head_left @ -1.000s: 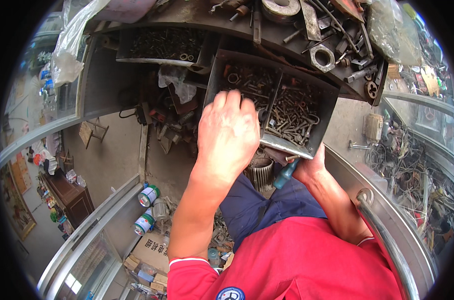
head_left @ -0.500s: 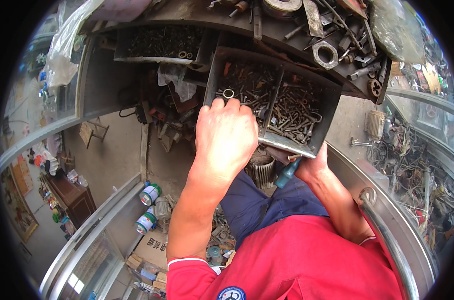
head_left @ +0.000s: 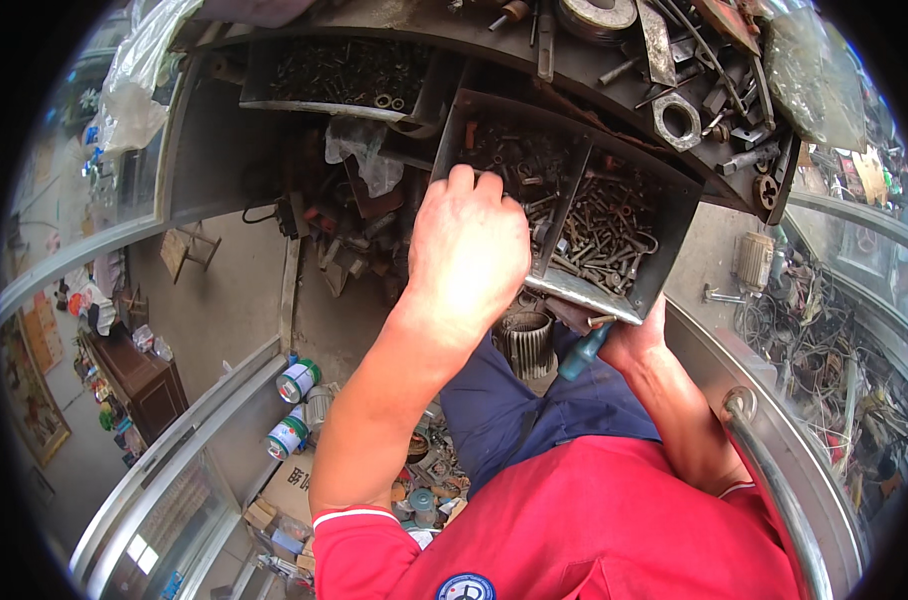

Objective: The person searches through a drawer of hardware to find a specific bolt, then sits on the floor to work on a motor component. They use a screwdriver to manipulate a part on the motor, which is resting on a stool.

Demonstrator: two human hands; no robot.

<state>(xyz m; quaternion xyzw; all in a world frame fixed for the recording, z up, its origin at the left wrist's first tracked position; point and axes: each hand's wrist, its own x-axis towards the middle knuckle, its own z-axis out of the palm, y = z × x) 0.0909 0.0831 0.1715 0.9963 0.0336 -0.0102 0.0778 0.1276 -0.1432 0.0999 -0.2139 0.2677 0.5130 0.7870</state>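
Left hand (head_left: 469, 250) went slightly deeper into left half of metal drawer (head_left: 664, 245) since half second before. Its fingers (head_left: 461, 180) curled down, side by side; tips hidden, could not tell what they pinched. Small metal bits (head_left: 519, 160) lay around them. Bolts (head_left: 599, 235) filled right half. Right hand (head_left: 641, 338) stayed under drawer's front right corner, fingers mostly hidden, could not tell if spread. Blue-green handle (head_left: 582, 356) was just beside it.

Hands (head_left: 471, 250): two. Counter (head_left: 444, 30): one. Drawers (head_left: 671, 230) of fasteners: two. Compartments (head_left: 646, 178) in the right-hand drawer: two. Green-and-white cans (head_left: 299, 381): two. Large hexagonal nut (head_left: 662, 130): one. Stool (head_left: 187, 253): one. Screws (head_left: 592, 232): numerous; shadow and overlap probably prevent reliable counting.
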